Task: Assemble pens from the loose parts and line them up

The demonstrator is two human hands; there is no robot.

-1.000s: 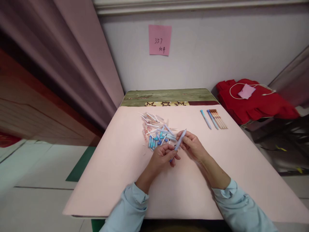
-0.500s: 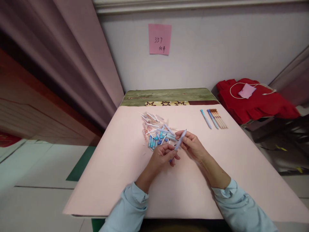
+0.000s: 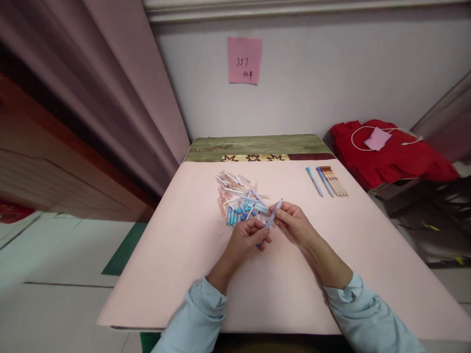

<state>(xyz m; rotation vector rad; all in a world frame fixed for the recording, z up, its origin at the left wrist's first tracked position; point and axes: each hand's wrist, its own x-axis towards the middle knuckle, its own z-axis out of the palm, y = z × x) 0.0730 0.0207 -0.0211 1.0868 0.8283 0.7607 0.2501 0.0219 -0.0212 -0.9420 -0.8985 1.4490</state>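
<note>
Between both hands, over the table's middle, is a pale lavender-blue pen (image 3: 273,215), tilted with its tip up and to the right. My left hand (image 3: 249,236) is closed on the lower end, where a darker blue part shows partly behind the fingers. My right hand (image 3: 293,220) pinches the pen higher up, near the tip. Just beyond my hands lies a loose pile of pen parts: blue and teal click tops (image 3: 232,215), thin white refills (image 3: 234,191), pale blue barrels (image 3: 259,197) and pinkish clear barrels (image 3: 222,198).
Pink paper (image 3: 176,255) covers the table. At its right back lie a teal-topped pen (image 3: 314,181), a blue-topped pen (image 3: 325,181) and several brown-topped pens (image 3: 335,182) side by side. Red cloth (image 3: 390,162) with a white cable sits beyond the right edge. A pink note (image 3: 244,60) is on the wall.
The pen's tip has shifted slightly left and down as my fingers adjust. Both hands keep their hold, and the pile and the row of pens stay put.
</note>
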